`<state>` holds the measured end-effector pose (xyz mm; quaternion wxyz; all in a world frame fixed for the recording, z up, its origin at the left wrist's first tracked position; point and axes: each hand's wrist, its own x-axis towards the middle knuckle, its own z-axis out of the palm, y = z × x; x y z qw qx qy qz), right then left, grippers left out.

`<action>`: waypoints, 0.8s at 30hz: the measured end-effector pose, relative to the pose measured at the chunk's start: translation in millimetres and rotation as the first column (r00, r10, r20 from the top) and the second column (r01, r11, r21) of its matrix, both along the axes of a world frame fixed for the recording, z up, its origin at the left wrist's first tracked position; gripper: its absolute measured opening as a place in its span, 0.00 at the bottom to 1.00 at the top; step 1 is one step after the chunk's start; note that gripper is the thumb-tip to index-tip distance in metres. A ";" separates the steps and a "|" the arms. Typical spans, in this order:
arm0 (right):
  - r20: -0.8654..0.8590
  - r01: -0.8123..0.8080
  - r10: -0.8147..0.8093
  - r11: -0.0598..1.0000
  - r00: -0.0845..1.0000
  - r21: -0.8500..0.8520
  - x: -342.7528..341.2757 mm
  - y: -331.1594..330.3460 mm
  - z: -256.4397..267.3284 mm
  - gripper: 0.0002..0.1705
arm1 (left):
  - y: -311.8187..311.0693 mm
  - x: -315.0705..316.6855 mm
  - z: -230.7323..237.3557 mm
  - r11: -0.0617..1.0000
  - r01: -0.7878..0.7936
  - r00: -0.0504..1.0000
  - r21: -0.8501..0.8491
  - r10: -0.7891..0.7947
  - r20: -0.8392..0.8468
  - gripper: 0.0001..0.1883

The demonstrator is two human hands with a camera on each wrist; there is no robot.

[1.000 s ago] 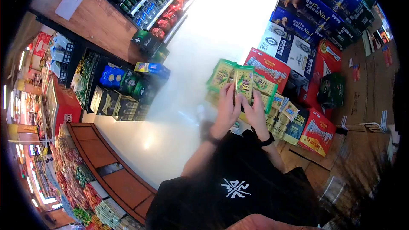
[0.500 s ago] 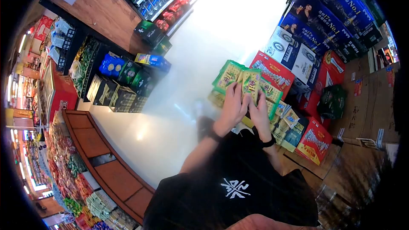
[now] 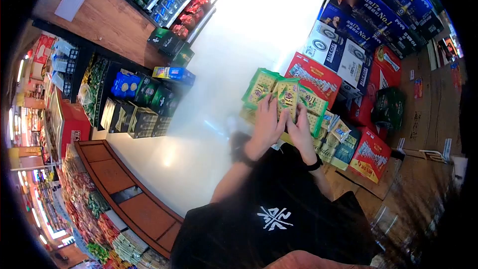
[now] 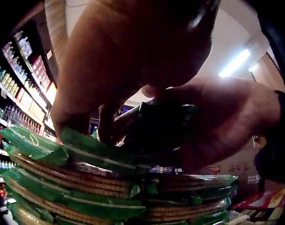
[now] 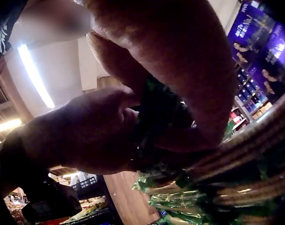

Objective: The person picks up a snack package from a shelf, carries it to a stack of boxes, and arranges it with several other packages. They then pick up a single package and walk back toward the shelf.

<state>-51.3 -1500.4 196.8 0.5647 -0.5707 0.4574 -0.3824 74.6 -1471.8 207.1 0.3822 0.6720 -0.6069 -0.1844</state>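
A green-edged pack of crackers point(image 3: 287, 95) lies between both hands on top of a pile of similar packs point(image 3: 260, 85). My left hand point(image 3: 267, 128) grips its left side, and my right hand point(image 3: 300, 134) holds its lower right edge, thumbs close together. In the left wrist view, my left hand point(image 4: 133, 51) arches over stacked green packs point(image 4: 95, 201), its fingertips down at the top layer. The right wrist view shows my right hand point(image 5: 175, 61) curled round a dark green wrapper end point(image 5: 161, 110); the pack's far side is hidden there.
Beyond the pile stand a red carton point(image 3: 313, 77), white and blue cartons point(image 3: 326, 45) and a taller blue stack point(image 3: 368, 7). Small packets point(image 3: 340, 130) lie to the right. Across the pale floor point(image 3: 219, 65) are dark boxes point(image 3: 127, 117) and a brown-topped counter edge point(image 3: 112, 172).
The top pack, upright and raised in the earliest frame, now lies lower and flatter on the pile between the hands. The head view has shifted slightly.
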 end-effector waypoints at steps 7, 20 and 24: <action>-0.078 0.010 -0.015 0.998 0.997 -0.055 -2.2 -0.4 -6.4 0.30 | -0.6 2.1 -11.0 0.998 0.044 0.998 -0.035 -0.042 0.035 0.27; 0.041 0.092 -0.089 0.994 0.995 -0.064 -15.8 13.1 22.5 0.33 | 8.4 -15.0 30.5 0.995 0.102 0.991 -0.011 -0.103 -0.086 0.28; 0.007 0.115 -0.115 0.989 0.993 -0.090 -32.7 20.4 13.8 0.36 | 13.3 -27.5 18.5 0.986 0.168 0.973 0.019 -0.163 -0.166 0.30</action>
